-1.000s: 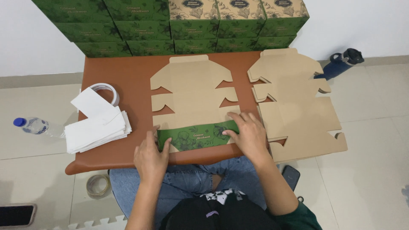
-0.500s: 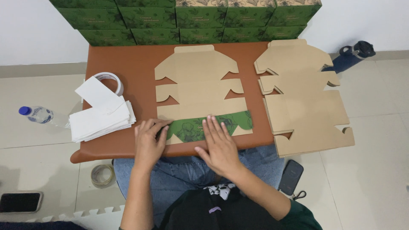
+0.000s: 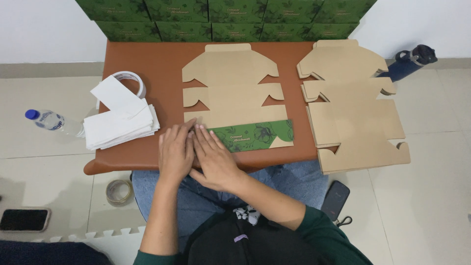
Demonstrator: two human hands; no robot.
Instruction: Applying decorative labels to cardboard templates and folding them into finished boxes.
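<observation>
Matt brown cardboard box blank [image 3: 233, 93] with glossy green printed flap [image 3: 255, 135], smooth reddish-brown leatherette table [image 3: 152, 64], white paper stack [image 3: 120, 125] at its left edge

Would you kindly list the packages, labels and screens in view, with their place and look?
Flat box: table middle, tan, green printed flap folded up under left hand and right hand.
Blank stack: table right, tan die-cut.
Green boxes: stacked along wall, floral print.
Phone: floor left, dark screen.
Bottle: floor left, clear, blue cap.
</observation>
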